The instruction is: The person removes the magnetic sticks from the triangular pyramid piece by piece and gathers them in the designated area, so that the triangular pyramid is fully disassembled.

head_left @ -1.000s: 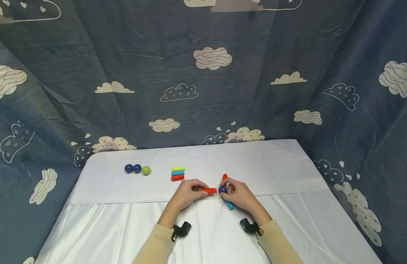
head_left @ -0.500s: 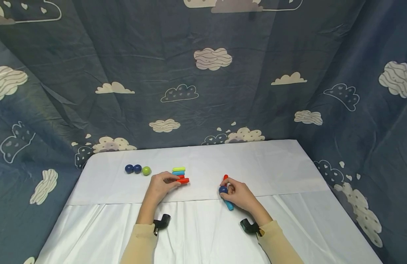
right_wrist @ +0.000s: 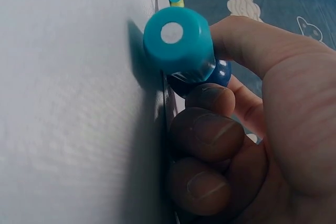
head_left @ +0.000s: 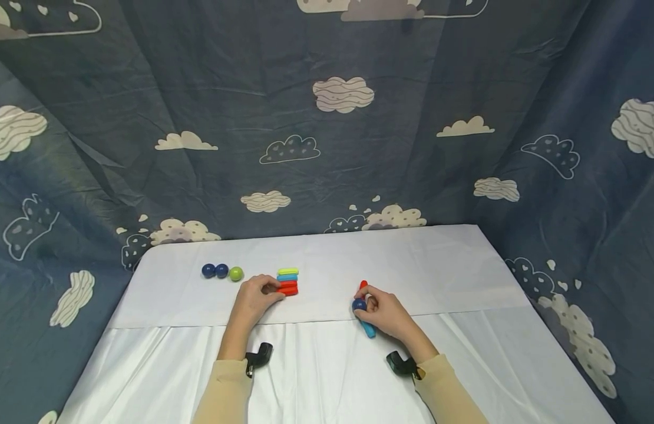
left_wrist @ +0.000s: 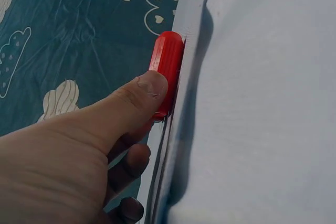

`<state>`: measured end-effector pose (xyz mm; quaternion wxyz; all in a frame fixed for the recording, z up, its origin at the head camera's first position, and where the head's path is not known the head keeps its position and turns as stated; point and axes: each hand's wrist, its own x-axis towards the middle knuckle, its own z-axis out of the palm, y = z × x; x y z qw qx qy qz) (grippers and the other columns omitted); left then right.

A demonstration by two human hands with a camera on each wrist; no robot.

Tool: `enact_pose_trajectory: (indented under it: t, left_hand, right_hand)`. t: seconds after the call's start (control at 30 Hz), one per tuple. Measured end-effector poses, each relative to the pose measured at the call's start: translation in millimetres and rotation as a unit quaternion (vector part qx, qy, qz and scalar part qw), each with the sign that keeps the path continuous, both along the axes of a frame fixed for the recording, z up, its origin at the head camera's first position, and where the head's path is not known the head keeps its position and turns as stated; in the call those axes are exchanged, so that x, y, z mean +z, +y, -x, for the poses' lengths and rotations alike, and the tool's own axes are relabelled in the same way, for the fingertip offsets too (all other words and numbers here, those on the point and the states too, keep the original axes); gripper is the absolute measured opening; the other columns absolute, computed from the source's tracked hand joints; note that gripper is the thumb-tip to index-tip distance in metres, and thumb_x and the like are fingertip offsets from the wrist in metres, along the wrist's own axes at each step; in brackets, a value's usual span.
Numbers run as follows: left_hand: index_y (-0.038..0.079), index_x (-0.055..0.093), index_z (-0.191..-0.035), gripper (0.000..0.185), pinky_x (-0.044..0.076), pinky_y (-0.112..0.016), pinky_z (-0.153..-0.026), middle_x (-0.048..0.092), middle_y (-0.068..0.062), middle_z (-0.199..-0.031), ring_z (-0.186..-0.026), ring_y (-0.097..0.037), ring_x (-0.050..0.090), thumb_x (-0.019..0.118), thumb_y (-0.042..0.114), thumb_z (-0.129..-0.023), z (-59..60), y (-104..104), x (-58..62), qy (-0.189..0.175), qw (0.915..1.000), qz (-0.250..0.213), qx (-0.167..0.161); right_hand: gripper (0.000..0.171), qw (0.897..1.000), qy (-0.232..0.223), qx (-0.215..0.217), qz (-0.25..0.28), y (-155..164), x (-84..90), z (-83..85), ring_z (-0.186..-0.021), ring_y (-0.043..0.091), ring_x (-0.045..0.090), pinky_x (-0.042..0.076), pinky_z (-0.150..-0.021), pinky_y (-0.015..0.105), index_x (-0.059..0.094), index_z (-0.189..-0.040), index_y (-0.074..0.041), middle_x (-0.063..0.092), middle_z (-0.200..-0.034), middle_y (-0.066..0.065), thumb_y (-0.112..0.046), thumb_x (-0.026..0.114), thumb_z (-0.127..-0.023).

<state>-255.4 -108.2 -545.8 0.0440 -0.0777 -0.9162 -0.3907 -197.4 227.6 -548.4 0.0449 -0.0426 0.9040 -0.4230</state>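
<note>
My left hand (head_left: 251,299) pinches the left end of a short red stick (head_left: 288,291), which lies at the near side of a row of sticks. In the left wrist view, the thumb presses on this ribbed red stick (left_wrist: 169,56). The row holds another red stick (head_left: 288,284), a light-blue stick (head_left: 287,277) and a yellow-green stick (head_left: 288,271). My right hand (head_left: 385,312) grips a dark-blue ball (head_left: 359,304). From that ball a light-blue stick (head_left: 369,330) points towards me, and a red stick end (head_left: 363,284) shows beyond the fingers.
Two dark-blue balls (head_left: 208,270) and a green ball (head_left: 235,273) sit in a line at the back left. A white cloth covers the table (head_left: 428,265). Behind it hangs a dark curtain (head_left: 215,88) with cloud prints.
The left hand has carried the red stick leftward, from beside the dark-blue ball to the row, and set it against the other red one. The right hand stays in place.
</note>
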Motion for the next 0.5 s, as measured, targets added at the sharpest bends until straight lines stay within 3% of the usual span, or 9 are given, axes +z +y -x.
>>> enact_pose_trajectory:
  t: [0.1,0.23,0.4,0.5]
  left_hand:
    - [0.014,0.078,-0.099,0.024,0.052,-0.034,-0.081,0.074,-0.003,-0.096,-0.086,-0.016,0.061,0.093,0.02,-0.082,0.3,0.0,-0.4,0.002,1.0,-0.006,0.001]
    - [0.016,0.077,-0.099,0.025,0.05,-0.028,-0.077,0.071,-0.001,-0.092,-0.083,-0.015,0.059,0.093,0.02,-0.081,-0.2,1.1,-1.2,0.012,0.9977,-0.066,-0.003]
    - [0.02,0.077,-0.097,0.021,0.046,-0.023,-0.073,0.069,-0.002,-0.087,-0.081,-0.014,0.058,0.092,0.021,-0.083,-2.8,11.9,-1.3,0.03,0.9828,-0.18,-0.027]
    - [0.016,0.078,-0.098,0.02,0.045,-0.021,-0.069,0.069,-0.002,-0.085,-0.076,-0.011,0.057,0.091,0.018,-0.084,-4.9,25.1,-1.8,0.038,0.9758,-0.207,-0.06]
  right_hand:
    - [0.027,1.0,-0.001,0.001,0.003,-0.5,-0.4,-0.1,-0.065,0.014,0.047,0.035,-0.062,0.025,0.07,-0.115,-0.021,0.05,-0.071,-0.004,-0.02,0.082,-0.092]
    - [0.027,1.0,-0.001,0.001,0.002,-1.8,-1.1,-0.6,-0.065,0.014,0.047,0.035,-0.062,0.025,0.071,-0.117,-0.022,0.049,-0.07,-0.003,-0.02,0.082,-0.092]
    - [0.03,1.0,0.01,0.003,-0.021,-3.5,-0.1,-2.6,-0.069,0.014,0.047,0.035,-0.062,0.025,0.074,-0.121,-0.025,0.048,-0.072,-0.003,-0.023,0.083,-0.092]
    - [0.032,0.998,0.029,0.014,-0.049,-5.2,1.4,-3.7,-0.077,0.013,0.05,0.039,-0.066,0.025,0.076,-0.121,-0.029,0.056,-0.082,-0.006,-0.025,0.084,-0.091]
